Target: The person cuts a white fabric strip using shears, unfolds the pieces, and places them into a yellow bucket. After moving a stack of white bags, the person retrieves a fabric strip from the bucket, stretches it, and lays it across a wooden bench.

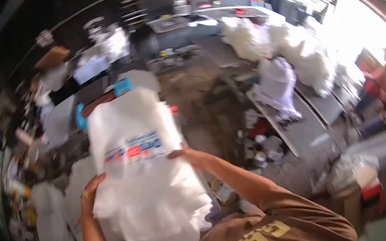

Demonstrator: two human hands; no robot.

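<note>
A thick stack of white printed sheets (138, 186), which look like bags, lies in front of me, with blue and red lettering across its upper part. My left hand (93, 186) is at the stack's left edge, its fingers closed against the side. On the right edge, just below the lettering, my right hand (184, 156) presses its fingers together on the stack. Both thumbs and fingertips are partly blurred. Beyond the stack's far end are a blue piece (123, 86) and a dark red bar.
More white stacks (52, 219) stand at the lower left. Full white sacks (301, 52) and a pale purple bag (278, 85) rest on boards to the right. Scattered items (265, 150) lie on the floor. A cardboard box (348, 205) is at the lower right.
</note>
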